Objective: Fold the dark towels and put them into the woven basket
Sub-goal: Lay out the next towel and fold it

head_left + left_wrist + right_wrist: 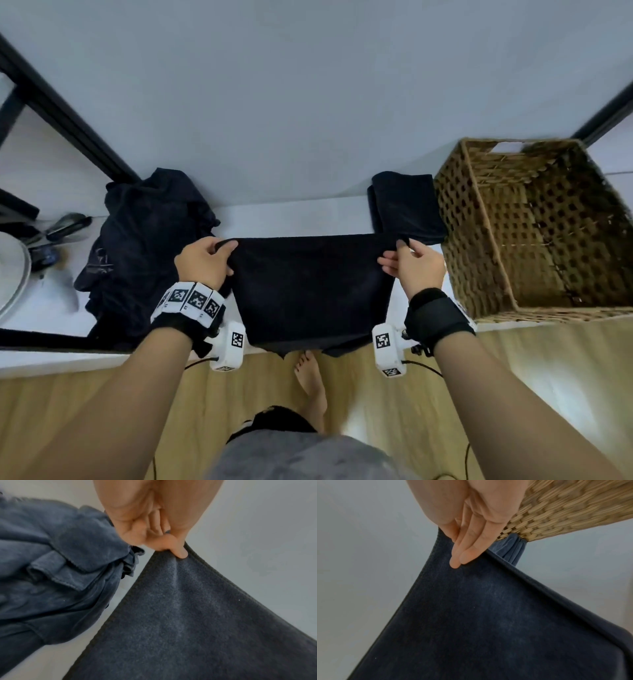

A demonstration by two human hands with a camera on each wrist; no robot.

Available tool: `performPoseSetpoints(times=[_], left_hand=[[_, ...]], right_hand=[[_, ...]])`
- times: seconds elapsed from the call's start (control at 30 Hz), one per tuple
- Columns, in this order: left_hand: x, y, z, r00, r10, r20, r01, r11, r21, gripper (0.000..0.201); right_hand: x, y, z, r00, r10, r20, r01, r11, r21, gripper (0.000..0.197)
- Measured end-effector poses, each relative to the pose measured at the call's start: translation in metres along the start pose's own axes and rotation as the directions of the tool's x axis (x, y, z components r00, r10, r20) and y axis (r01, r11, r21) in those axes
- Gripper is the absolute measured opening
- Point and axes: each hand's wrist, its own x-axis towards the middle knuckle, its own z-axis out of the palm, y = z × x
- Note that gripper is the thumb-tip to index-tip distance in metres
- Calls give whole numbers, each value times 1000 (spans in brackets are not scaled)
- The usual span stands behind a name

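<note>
A dark towel (311, 291) hangs stretched between my hands over the table's front edge. My left hand (205, 262) pinches its upper left corner; in the left wrist view the left hand (164, 540) grips the towel (188, 615) at the hem. My right hand (411, 263) pinches the upper right corner, and in the right wrist view the right hand's fingers (464, 555) lie along the towel (479, 622). A folded dark towel (407, 205) lies beside the woven basket (513, 308), which stands at the right. A crumpled heap of dark towels (144, 246) lies at the left.
A white wall (308, 102) rises right behind the white table (291, 219). Black frame bars (61, 113) run at the far left, with dark tools (65, 222) and a white round object (13, 274) there. My bare foot (311, 380) stands on the wooden floor.
</note>
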Motion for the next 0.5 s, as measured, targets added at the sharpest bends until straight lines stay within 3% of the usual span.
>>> performPoseSetpoints(times=[0.17, 0.33, 0.4, 0.5], left_hand=[[51, -32, 41, 970, -186, 158, 226, 928, -297, 12], [88, -57, 79, 946, -209, 247, 283, 905, -317, 14], [99, -65, 92, 935, -234, 266, 310, 904, -293, 15], [109, -75, 110, 910, -287, 300, 369, 891, -264, 8]], right_hand=[[47, 18, 36, 997, 60, 49, -50, 982, -182, 23], [89, 39, 57, 997, 62, 52, -40, 937, -346, 20], [103, 52, 63, 994, 12, 110, 48, 847, -529, 25], [110, 71, 69, 971, 37, 236, 162, 624, -765, 33]])
